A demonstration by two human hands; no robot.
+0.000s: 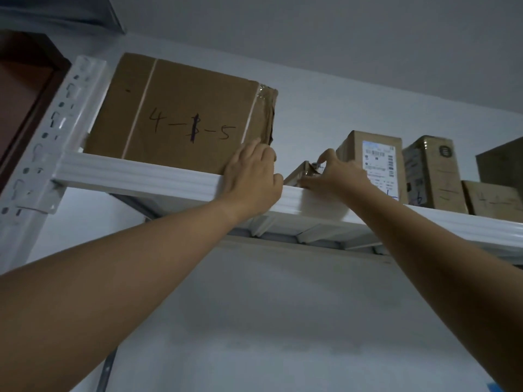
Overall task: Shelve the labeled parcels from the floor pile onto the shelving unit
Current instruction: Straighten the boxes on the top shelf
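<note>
I look up at the top shelf (135, 169) of a white metal shelving unit. A large cardboard box (181, 114) marked "4-1-5" in black pen stands at its left end. My left hand (252, 176) lies against the box's lower right corner, fingers wrapped round that corner. Just to the right, my right hand (331, 176) pinches a small flat cardboard parcel (300, 174), which lies tilted on the shelf edge between the large box and a box with a shipping label (373, 165). Most of the small parcel is hidden behind my hand.
Further right on the same shelf stand a tall printed carton (433, 171), a low box with pen marks (492, 200) and a dark box (503, 162) at the frame edge. The perforated white upright (53, 131) rises at left beside a dark wooden door frame (25, 89). Grey wall lies behind.
</note>
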